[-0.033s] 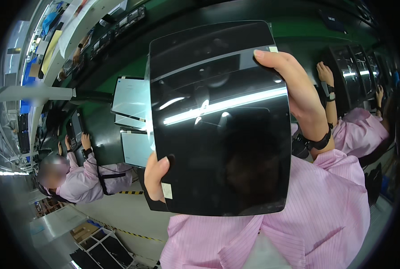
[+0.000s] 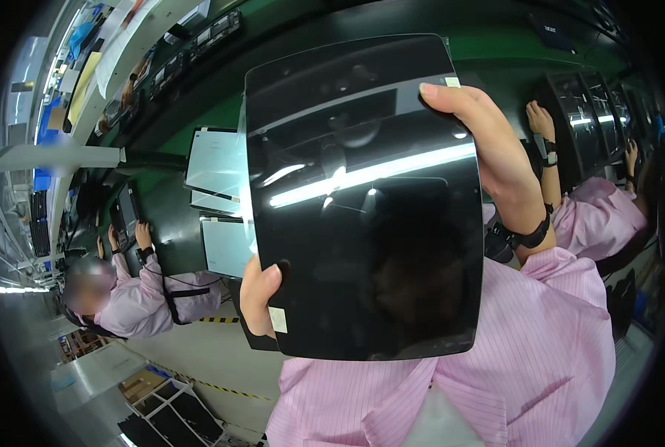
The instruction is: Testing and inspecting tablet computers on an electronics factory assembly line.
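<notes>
A glossy black display panel [image 2: 362, 276] is held up in front of me, its dark face reflecting a bright strip light. Clear film edges show along its left side, and small pale tabs stick out near the hands. At the lower left edge, my left hand [image 2: 256, 298] grips it with the thumb on the face; its other fingers are hidden behind. My right hand [image 2: 489, 134] clasps the upper right edge, thumb laid over the front and fingers out of sight behind. A black band [image 2: 535, 235] circles my right wrist.
Pale rectangular panels [image 2: 214, 160] lie on the dark green bench left of the held one. A co-worker in pink [image 2: 146, 298] handles a dark device at far left; another person's pink sleeve [image 2: 597, 216] and hand are at right, beside dark panels [image 2: 574, 112] in a row.
The black panel has shifted very slightly to the left, together with both hands. Their grip looks the same.
</notes>
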`<state>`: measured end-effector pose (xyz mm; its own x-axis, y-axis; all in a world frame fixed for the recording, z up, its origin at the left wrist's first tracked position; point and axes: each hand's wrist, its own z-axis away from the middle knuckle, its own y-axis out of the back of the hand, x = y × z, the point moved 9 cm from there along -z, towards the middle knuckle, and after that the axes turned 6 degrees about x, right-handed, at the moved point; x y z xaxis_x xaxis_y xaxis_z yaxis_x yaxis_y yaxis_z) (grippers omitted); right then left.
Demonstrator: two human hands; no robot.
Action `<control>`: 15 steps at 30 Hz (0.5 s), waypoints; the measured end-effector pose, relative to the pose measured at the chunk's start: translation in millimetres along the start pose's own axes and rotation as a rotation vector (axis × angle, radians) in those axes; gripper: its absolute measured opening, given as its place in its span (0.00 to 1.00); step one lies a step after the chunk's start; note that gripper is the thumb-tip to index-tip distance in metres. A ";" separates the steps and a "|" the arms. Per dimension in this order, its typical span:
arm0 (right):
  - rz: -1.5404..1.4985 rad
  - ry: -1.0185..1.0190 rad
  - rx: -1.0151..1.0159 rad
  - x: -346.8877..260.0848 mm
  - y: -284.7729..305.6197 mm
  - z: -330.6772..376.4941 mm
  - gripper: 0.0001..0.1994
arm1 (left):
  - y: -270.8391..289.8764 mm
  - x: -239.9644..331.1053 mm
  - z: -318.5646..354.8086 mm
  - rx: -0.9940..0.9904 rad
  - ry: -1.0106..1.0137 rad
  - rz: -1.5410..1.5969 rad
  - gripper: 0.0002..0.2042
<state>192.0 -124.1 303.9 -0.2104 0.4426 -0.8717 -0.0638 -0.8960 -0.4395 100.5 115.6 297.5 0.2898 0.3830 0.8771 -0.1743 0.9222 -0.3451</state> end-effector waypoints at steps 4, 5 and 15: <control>-0.096 -0.034 -0.088 5.3 -1.9 -2.2 0.09 | -23.1 -1.3 7.0 -0.042 -0.010 0.085 0.21; -0.141 -0.086 -0.051 9.9 1.4 -4.4 0.09 | -24.2 -1.0 7.3 0.005 -0.065 0.185 0.22; 0.291 0.343 0.103 -14.8 0.0 36.3 0.18 | -31.0 -31.9 -63.9 -0.276 -0.173 0.018 0.22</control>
<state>159.7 -132.0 324.7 0.1002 0.1436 -0.9845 -0.1500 -0.9760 -0.1577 156.7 78.1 258.9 0.1201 0.4066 0.9057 0.0904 0.9040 -0.4178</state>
